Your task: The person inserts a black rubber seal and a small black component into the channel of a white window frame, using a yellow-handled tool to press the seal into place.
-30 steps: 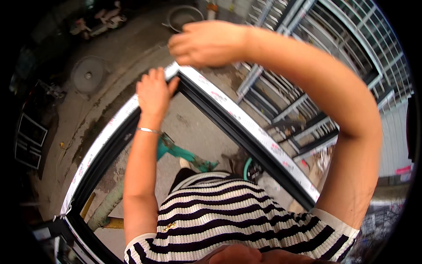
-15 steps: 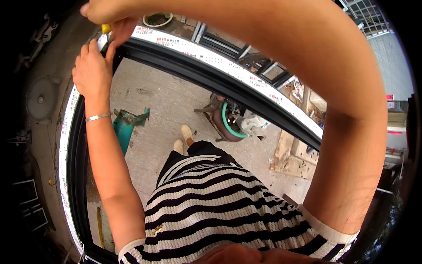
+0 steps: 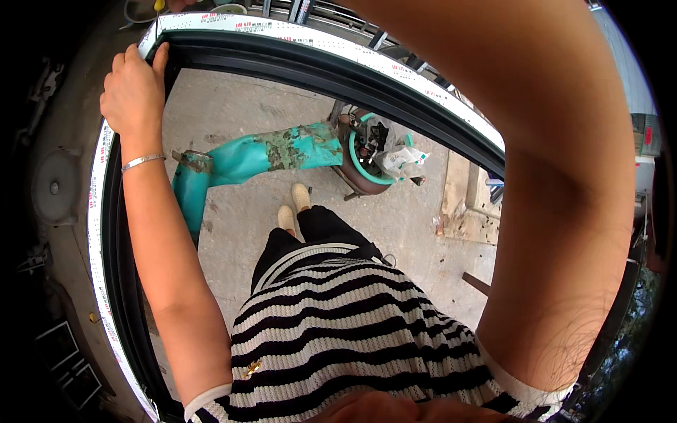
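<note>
At the far left corner of a black frame (image 3: 268,29), a person's left hand (image 3: 134,92) clasps the edge, its grip closed around the bar, fingers on the outer side and thumb on the inner. The frame, its outer face covered in white printed film (image 3: 338,48), stretches across in front of the person and runs back along the left. Just beyond that corner, the right hand (image 3: 182,3) is nearly cut off by the view's upper rim, beside a yellow-handled tool (image 3: 159,5) whose thin shaft points down at the frame; whether that grip is wide or narrow, one cannot tell. Through the frame's opening, a teal tube (image 3: 240,161) with brown patches shows against the concrete floor (image 3: 416,261), beside a green-rimmed tub (image 3: 354,158) and a white bag (image 3: 403,162). Pale shoes (image 3: 301,196) stand inside the frame's outline; a grey disc (image 3: 55,187) sits outside its left side.
</note>
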The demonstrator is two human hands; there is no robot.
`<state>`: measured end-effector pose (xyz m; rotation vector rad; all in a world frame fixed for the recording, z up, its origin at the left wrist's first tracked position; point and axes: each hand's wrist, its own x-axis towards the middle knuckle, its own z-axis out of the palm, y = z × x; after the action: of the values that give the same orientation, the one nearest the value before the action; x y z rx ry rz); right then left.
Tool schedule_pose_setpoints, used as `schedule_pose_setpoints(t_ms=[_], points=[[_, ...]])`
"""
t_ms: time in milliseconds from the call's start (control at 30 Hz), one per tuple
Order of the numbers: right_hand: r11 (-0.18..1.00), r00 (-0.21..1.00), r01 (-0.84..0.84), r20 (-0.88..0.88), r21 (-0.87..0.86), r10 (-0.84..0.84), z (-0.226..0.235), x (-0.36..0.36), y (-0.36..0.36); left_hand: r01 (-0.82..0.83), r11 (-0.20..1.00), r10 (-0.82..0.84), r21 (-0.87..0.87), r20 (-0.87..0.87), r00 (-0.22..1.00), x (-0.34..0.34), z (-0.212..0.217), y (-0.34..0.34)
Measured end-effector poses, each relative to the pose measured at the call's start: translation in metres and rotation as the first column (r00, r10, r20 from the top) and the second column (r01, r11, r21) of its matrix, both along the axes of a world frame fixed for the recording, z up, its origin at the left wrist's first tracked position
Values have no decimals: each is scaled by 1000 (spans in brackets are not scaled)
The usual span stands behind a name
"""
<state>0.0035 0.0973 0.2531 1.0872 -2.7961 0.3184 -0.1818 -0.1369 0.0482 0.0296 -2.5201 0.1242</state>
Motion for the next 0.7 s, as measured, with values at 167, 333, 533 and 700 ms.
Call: schedule_pose_setpoints(t_ms=[167,333,533,700], points=[[998,995,54,87,14,-55,-15,76,23,-68,997,68,27,5,998,8,-10,-19],[988,984,142,113,-56,-135,-13,84,46,-32,999,32,-8,60,998,6,-3,-11],[910,971,103,238,-401,-4,31,30,85,-155,988,156,-17,137,978,15,-3,-15],[446,887,364,451,-818,102,-37,22,181,27,999,-20,-47,151,988,13,4,-9]])
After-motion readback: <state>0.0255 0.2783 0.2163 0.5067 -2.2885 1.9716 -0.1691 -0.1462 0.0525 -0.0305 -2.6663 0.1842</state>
